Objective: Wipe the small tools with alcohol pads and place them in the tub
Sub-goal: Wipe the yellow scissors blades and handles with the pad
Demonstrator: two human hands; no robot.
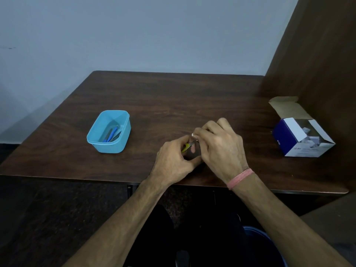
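Near the front edge of the desk [173, 97], you are holding both hands together. Your left hand [173, 158] is grasping a small tool with a yellow-green handle [186, 147], fingers curled round it. Your right hand [221, 147] is pinching a white alcohol pad [193, 134] against the tool's metal end. Toward the left edge, the blue tub [123, 139] is sitting with blue-handled tools [111, 134] lying inside. By the right edge, an opened pad box [289, 139] is standing, well apart from your hands.
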